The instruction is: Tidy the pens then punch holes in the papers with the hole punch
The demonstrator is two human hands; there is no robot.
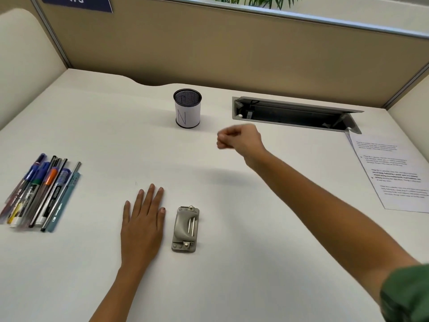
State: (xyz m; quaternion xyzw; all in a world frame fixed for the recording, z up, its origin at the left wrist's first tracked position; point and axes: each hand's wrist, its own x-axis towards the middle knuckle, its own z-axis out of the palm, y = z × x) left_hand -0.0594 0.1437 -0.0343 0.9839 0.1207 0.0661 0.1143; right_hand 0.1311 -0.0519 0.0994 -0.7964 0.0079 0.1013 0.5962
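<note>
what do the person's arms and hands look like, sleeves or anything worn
Both forearms are bare, with no watch, bracelet or gloves visible. The left hand shows no rings, and one fingernail looks dark, perhaps polished. The right hand is blurred, so small details cannot be told. A dark green sleeve covers the right upper arm at the frame's lower right corner. The left arm's sleeve is out of view.

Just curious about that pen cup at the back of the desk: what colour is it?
Black mesh pen cup wrapped in white paper marked "N"; head view.
</note>
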